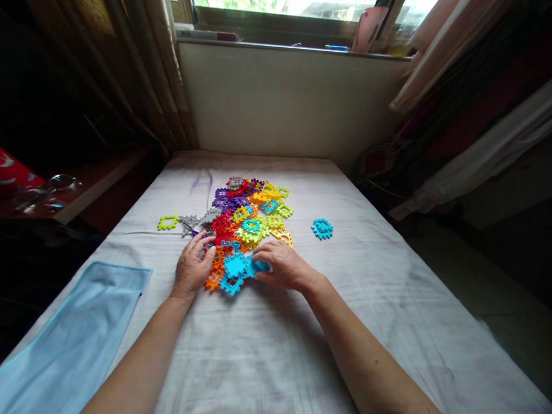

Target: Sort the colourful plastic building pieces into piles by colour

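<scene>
On the creased sheet (250, 356), with a blue cloth (86, 322) lying clear to the left, the heap of plastic pieces (250, 236) overlapped so loosely that a sideways push could have scattered it. The left hand (194, 268) rested unclenched at its left edge; the right hand (283, 264), a blue stack (322, 229) lying beyond it, grasped one blue piece (259, 267) hemmed in by neighbours.

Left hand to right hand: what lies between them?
In the head view, orange pieces lie beside the left hand, then overlapping blue pieces reach across to the fingers of the right hand.
</scene>
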A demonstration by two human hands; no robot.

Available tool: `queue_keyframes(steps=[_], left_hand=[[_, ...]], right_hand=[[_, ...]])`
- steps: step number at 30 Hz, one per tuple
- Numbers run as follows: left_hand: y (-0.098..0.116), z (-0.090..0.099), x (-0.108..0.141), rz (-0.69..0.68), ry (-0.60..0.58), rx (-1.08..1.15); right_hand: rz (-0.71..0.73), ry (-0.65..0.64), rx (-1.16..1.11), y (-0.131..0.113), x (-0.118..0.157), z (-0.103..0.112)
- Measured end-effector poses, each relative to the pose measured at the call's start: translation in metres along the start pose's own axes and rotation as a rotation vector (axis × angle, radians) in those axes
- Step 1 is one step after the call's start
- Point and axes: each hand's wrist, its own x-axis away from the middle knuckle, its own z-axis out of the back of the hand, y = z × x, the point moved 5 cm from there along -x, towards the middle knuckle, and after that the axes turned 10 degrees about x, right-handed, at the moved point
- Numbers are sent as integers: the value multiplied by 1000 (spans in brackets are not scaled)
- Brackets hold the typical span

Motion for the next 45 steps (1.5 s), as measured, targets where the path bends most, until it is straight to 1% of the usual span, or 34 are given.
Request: queue_keyframes(steps=[3, 7, 9, 11, 13, 15, 17, 19, 22, 25, 27, 31, 34, 36, 40, 43, 45], left_hand=[[1, 0, 0, 5, -12, 1], [2, 0, 0, 10, -12, -10], [2, 0, 0, 7, -8, -16], [2, 0, 0, 0, -4, -20], [3, 0, 0, -6, -6, -21], [2, 0, 0, -6, -12, -19], [2, 0, -1, -6, -17, -18], [1, 0, -1, -8, -18, -19], [0, 0, -1, -9, -16, -19], [0, 0, 0, -8, -11, -17], [0, 0, 0, -7, -10, -19], [1, 0, 0, -5, -8, -23], [2, 0, 0, -2, -14, -21], [1, -1, -1, 3, -20, -17], [1, -1, -1, 12, -32, -10], [1, -1, -1, 10, -30, -12], [1, -1, 0, 5, -28, -16]], right_hand=[[-86, 32, -48, 11, 5, 16], [-370, 34, -68, 49, 23, 34], [-512, 76, -94, 72, 35, 39], [-663, 193, -135, 96, 49, 43], [-845, 346, -165, 118, 66, 43], [-1023, 476, -197, 136, 84, 39], [-1152, 557, -254, 149, 98, 32], [-1223, 591, -307, 156, 105, 25], [-1268, 621, -335, 161, 109, 20], [-1282, 657, -295, 162, 111, 23], [-1293, 656, -250, 161, 112, 26], [-1252, 612, -160, 154, 106, 34], [-1121, 570, -110, 139, 87, 35], [-958, 506, -122, 122, 68, 30], [-547, 281, -145, 74, 31, 14], [-230, 128, -108, 40, 14, 5], [-85, 61, -78, 26, 9, 1]])
